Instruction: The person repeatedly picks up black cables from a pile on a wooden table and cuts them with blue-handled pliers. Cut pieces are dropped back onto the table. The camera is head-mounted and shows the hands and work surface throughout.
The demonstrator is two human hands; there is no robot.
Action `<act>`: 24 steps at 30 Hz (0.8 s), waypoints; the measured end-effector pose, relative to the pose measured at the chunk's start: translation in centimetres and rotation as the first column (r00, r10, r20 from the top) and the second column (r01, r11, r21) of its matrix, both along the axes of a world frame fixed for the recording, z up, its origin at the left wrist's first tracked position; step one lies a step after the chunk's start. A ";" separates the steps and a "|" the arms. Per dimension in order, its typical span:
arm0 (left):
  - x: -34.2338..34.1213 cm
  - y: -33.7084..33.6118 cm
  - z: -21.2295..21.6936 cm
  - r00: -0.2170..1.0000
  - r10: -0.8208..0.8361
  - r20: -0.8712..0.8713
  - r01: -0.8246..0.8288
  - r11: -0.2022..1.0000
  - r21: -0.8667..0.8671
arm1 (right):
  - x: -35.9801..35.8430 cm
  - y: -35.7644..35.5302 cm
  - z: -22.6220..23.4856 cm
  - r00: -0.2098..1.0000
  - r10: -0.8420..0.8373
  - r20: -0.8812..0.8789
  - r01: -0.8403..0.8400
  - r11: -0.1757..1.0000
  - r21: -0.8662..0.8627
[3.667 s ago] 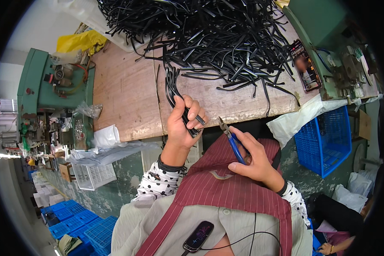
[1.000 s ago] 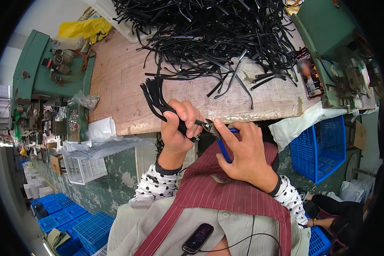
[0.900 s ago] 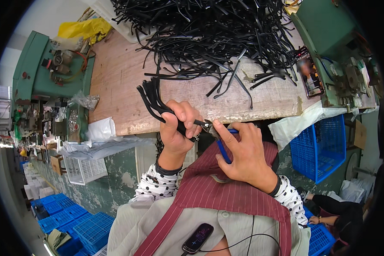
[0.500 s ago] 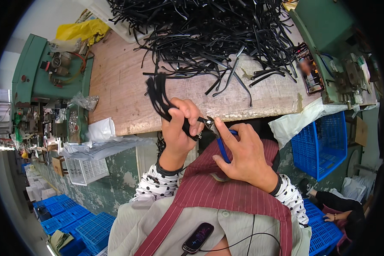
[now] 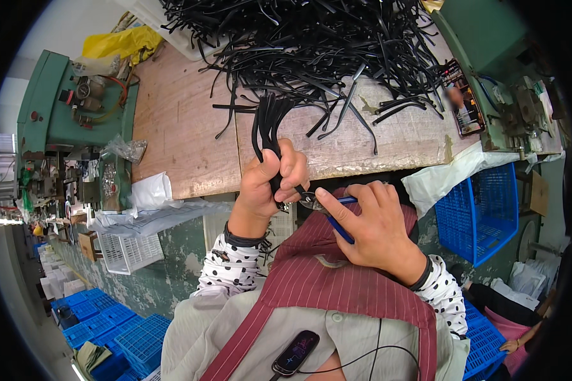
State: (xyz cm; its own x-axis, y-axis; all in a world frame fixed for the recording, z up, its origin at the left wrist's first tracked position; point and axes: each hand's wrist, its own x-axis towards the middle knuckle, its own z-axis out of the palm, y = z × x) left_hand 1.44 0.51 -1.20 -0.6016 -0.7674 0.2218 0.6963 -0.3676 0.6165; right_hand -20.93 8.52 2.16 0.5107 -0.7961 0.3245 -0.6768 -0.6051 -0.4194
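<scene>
Left hand (image 5: 270, 187) clenched round black strip bundle (image 5: 268, 124) above bench edge (image 5: 362, 166); right hand (image 5: 372, 222) gripping blue-handled cutters (image 5: 327, 213) beside it. Risk: strips slipping from loosened grip, fingers nicked.

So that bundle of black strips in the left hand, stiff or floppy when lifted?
Probably semi-stiff: the bundle of black strips stands up from the left hand with only a slight fan. Likely flexible too, since strips in the pile lie curved. Seemingly light: one hand holds many.

A workshop: green machines (image 5: 70, 108), wooden workbench (image 5: 184, 133), stacked blue crates (image 5: 121, 330).
</scene>
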 end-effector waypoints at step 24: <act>-5.2 -12.8 -2.7 -0.251 0.898 0.361 0.341 0.431 -0.835 | -0.8 1.1 -3.3 0.964 -0.220 0.146 0.212 0.975 0.071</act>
